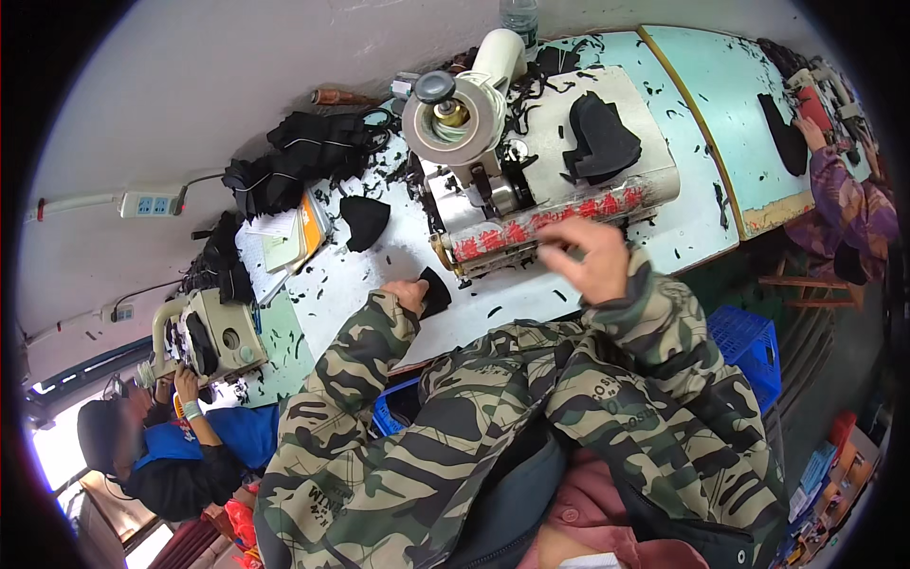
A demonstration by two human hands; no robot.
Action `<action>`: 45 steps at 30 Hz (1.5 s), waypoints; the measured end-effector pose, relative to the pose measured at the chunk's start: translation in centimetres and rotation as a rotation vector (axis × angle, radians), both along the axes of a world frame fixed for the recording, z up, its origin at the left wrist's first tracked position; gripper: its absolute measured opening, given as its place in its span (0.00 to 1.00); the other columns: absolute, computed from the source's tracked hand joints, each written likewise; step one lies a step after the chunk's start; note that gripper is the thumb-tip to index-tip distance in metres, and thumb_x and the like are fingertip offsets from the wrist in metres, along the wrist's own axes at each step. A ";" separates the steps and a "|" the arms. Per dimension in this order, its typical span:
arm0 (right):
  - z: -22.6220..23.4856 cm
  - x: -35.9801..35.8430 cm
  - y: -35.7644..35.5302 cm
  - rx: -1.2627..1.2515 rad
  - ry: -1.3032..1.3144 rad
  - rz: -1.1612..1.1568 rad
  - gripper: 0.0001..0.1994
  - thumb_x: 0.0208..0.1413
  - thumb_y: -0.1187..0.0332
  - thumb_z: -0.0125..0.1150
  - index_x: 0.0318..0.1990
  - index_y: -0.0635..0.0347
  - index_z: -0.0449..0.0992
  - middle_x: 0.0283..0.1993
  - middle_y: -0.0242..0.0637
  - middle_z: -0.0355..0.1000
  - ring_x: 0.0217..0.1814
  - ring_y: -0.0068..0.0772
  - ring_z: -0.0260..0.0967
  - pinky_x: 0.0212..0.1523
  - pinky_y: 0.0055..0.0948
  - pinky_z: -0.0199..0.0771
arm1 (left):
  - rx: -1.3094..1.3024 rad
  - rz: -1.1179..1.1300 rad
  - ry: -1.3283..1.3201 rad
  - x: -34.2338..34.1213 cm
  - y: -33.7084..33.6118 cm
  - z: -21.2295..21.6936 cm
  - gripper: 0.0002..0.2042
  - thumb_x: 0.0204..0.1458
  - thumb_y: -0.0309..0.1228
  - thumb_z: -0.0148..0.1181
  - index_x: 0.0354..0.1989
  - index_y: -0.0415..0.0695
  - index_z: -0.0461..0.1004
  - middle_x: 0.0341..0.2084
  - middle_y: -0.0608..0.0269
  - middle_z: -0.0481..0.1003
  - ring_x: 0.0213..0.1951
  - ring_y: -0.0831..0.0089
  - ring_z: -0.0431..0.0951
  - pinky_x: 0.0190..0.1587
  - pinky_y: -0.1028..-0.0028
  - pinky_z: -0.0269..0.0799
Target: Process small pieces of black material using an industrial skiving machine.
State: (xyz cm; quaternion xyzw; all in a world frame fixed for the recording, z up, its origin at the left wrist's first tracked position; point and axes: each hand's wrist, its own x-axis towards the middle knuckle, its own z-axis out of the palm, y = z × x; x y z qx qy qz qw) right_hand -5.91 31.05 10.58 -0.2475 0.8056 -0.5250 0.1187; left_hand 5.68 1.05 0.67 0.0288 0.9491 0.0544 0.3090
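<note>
My left hand (409,295) is closed on a small black fabric piece (435,291) at the front of the white table, left of the machine. Over the machine's front edge, my right hand (592,258) has its thumb and fingers curved apart, with nothing between them. The pale metal machine (645,179) has a round head (457,119) with a black knob on top and worn red paint along its front. A stack of black cut pieces (601,140) lies on its flat bed. Another black piece (365,222) rests on the table behind my left hand.
Black scraps litter the table (697,213). Left of the machine are papers (275,242) and a black cloth heap (303,156). A blue crate (744,346) stands below at right. Co-workers sit at a second machine (223,332) at left and at the far right.
</note>
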 end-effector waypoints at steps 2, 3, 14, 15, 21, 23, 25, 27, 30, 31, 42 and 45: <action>-1.7 1.7 -0.5 -0.005 -0.213 0.098 0.10 0.43 0.69 0.61 0.34 0.63 0.75 0.31 0.44 0.73 0.32 0.33 0.72 0.34 0.27 0.71 | -0.003 -0.006 0.034 -0.1 0.0 0.0 0.10 0.40 0.33 0.60 0.30 0.43 0.72 0.25 0.56 0.75 0.34 0.56 0.76 0.38 0.62 0.70; -2.4 2.3 -0.8 0.015 -0.262 0.163 0.11 0.43 0.68 0.61 0.34 0.62 0.75 0.32 0.44 0.73 0.33 0.34 0.73 0.35 0.28 0.71 | 0.015 0.025 0.027 0.0 -0.5 0.2 0.09 0.39 0.33 0.60 0.29 0.44 0.72 0.23 0.56 0.75 0.32 0.56 0.76 0.36 0.63 0.71; -2.6 1.4 -4.2 -0.281 -0.490 0.071 0.07 0.44 0.80 0.58 0.33 0.67 0.71 0.30 0.29 0.69 0.30 0.14 0.65 0.32 0.17 0.68 | 0.887 0.307 -0.118 -7.5 5.2 12.2 0.09 0.47 0.28 0.53 0.36 0.39 0.70 0.22 0.55 0.72 0.17 0.65 0.74 0.21 0.67 0.68; -2.0 1.3 -4.5 -0.238 -0.414 0.038 0.07 0.45 0.80 0.57 0.34 0.66 0.70 0.30 0.30 0.69 0.30 0.14 0.65 0.32 0.18 0.68 | 0.910 0.442 -0.415 -8.2 5.0 12.9 0.12 0.53 0.28 0.47 0.43 0.37 0.67 0.24 0.57 0.72 0.13 0.70 0.72 0.16 0.74 0.67; -1.1 1.4 -5.4 -0.182 -0.048 -0.099 0.09 0.41 0.82 0.54 0.33 0.63 0.72 0.28 0.37 0.69 0.27 0.30 0.69 0.29 0.23 0.69 | 1.118 0.519 -0.648 -8.4 4.6 10.8 0.18 0.57 0.34 0.45 0.52 0.36 0.59 0.23 0.61 0.70 0.11 0.75 0.71 0.11 0.80 0.60; -1.0 1.4 -5.5 -0.129 0.053 -0.082 0.10 0.42 0.82 0.54 0.35 0.64 0.72 0.31 0.40 0.69 0.30 0.31 0.70 0.32 0.24 0.69 | 1.106 0.528 -0.625 -8.3 5.0 10.9 0.17 0.57 0.34 0.44 0.52 0.37 0.60 0.23 0.61 0.71 0.11 0.75 0.71 0.11 0.81 0.59; -1.2 1.4 -5.6 -0.118 0.082 -0.090 0.10 0.42 0.82 0.54 0.34 0.64 0.72 0.31 0.40 0.69 0.30 0.32 0.70 0.32 0.25 0.69 | 1.094 0.535 -0.602 -8.3 5.2 10.9 0.17 0.57 0.34 0.44 0.51 0.38 0.60 0.24 0.61 0.72 0.11 0.75 0.71 0.11 0.82 0.58; -1.7 1.6 -5.6 -0.106 0.112 -0.100 0.09 0.42 0.82 0.53 0.34 0.64 0.72 0.31 0.41 0.69 0.31 0.34 0.70 0.33 0.26 0.69 | 1.094 0.571 -0.616 -8.4 5.2 10.7 0.14 0.57 0.35 0.43 0.46 0.40 0.64 0.20 0.62 0.73 0.09 0.75 0.70 0.10 0.82 0.57; -2.5 1.7 -5.8 -0.006 0.194 -0.088 0.10 0.43 0.81 0.54 0.36 0.64 0.73 0.33 0.41 0.70 0.32 0.31 0.71 0.33 0.25 0.70 | 1.074 0.719 -0.647 -9.3 4.3 9.6 0.11 0.56 0.34 0.43 0.42 0.42 0.67 0.16 0.63 0.73 0.08 0.76 0.69 0.08 0.82 0.56; -2.6 1.7 -5.8 0.005 0.012 -0.070 0.11 0.44 0.80 0.54 0.38 0.65 0.73 0.35 0.41 0.71 0.32 0.29 0.71 0.34 0.24 0.70 | 1.098 0.698 -0.634 -9.7 4.0 9.4 0.11 0.55 0.34 0.44 0.39 0.42 0.70 0.14 0.62 0.72 0.07 0.77 0.67 0.07 0.82 0.56; -3.0 0.8 -7.2 -0.508 -0.982 -0.147 0.20 0.48 0.78 0.55 0.51 0.74 0.64 0.46 0.53 0.68 0.44 0.38 0.72 0.38 0.25 0.74 | 0.808 0.663 -0.517 -13.9 2.5 8.6 0.10 0.53 0.33 0.50 0.36 0.40 0.73 0.13 0.67 0.71 0.09 0.82 0.65 0.08 0.82 0.54; -3.3 0.8 -6.1 -0.421 -0.768 -0.164 0.20 0.48 0.77 0.56 0.51 0.73 0.65 0.45 0.52 0.69 0.43 0.37 0.72 0.40 0.26 0.73 | 0.870 0.646 -0.504 -15.1 3.7 8.6 0.10 0.53 0.35 0.49 0.34 0.41 0.73 0.12 0.68 0.70 0.09 0.83 0.65 0.08 0.83 0.55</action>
